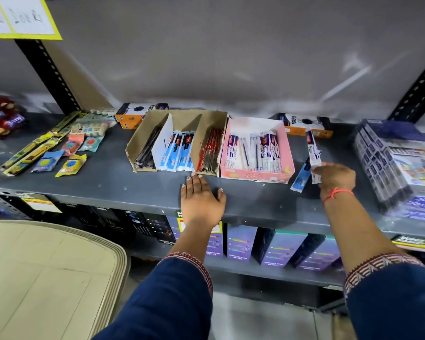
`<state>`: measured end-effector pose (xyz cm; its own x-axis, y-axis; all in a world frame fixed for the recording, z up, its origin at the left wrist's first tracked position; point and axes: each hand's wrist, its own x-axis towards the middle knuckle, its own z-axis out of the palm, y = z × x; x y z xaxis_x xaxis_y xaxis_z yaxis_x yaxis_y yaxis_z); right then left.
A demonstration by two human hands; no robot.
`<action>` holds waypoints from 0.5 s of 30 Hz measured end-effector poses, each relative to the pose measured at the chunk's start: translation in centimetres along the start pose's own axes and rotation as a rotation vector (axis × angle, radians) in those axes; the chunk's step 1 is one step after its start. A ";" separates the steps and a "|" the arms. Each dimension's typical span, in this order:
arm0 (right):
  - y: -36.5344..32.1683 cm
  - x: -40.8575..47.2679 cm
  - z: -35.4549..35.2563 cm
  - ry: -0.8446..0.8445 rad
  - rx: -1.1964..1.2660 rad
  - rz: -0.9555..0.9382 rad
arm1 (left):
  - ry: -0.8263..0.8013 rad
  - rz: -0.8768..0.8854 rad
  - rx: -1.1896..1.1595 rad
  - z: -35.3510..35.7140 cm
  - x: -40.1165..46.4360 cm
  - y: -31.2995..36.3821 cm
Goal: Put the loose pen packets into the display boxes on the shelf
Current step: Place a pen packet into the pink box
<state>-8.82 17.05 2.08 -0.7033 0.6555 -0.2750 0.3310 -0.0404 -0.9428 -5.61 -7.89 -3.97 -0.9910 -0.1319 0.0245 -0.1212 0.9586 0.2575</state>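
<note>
A brown cardboard display box with three compartments holds dark, blue and red pen packets. Right beside it stands a pink display box with white and blue pen packets lying in it. My right hand is right of the pink box and grips a white pen packet by its near end, tilted up off the shelf. A blue pen packet lies loose on the shelf just left of that hand. My left hand rests flat and empty on the grey shelf, fingertips at the brown box's front.
Orange-and-black boxes stand behind the display boxes. Loose erasers, sharpeners and pencil packs lie at the left, snack packets at the far left. Stacked packaged goods fill the right end. Bottle boxes line the lower shelf. Stacked beige trays sit lower left.
</note>
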 end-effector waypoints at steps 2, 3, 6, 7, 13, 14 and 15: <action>-0.8 -0.9 0.1 -0.037 0.205 0.051 | 0.008 0.002 0.004 0.1 0.0 0.0; -1.2 -1.6 0.2 -0.049 0.303 0.061 | 0.009 0.004 0.004 0.1 0.0 0.0; -2.1 -4.0 1.2 -0.125 0.486 0.082 | 0.003 0.006 0.004 -0.1 0.0 0.0; -2.3 -4.9 1.6 -0.157 0.495 0.095 | 0.007 0.008 0.000 -0.1 -0.1 0.0; -2.1 -9.1 5.0 -0.303 0.453 0.195 | 0.011 0.027 -0.028 -0.4 -0.2 -0.2; -1.9 -9.8 5.5 -0.323 0.450 0.217 | 0.012 0.031 -0.033 -0.5 -0.2 -0.2; -1.6 -10.4 5.9 -0.342 0.454 0.233 | 0.015 0.037 -0.040 -0.5 -0.3 -0.2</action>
<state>-5.77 5.86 5.37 -0.8315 0.3146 -0.4578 0.2523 -0.5203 -0.8158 -5.31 -8.18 -3.55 -0.9937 -0.1007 0.0486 -0.0821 0.9522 0.2942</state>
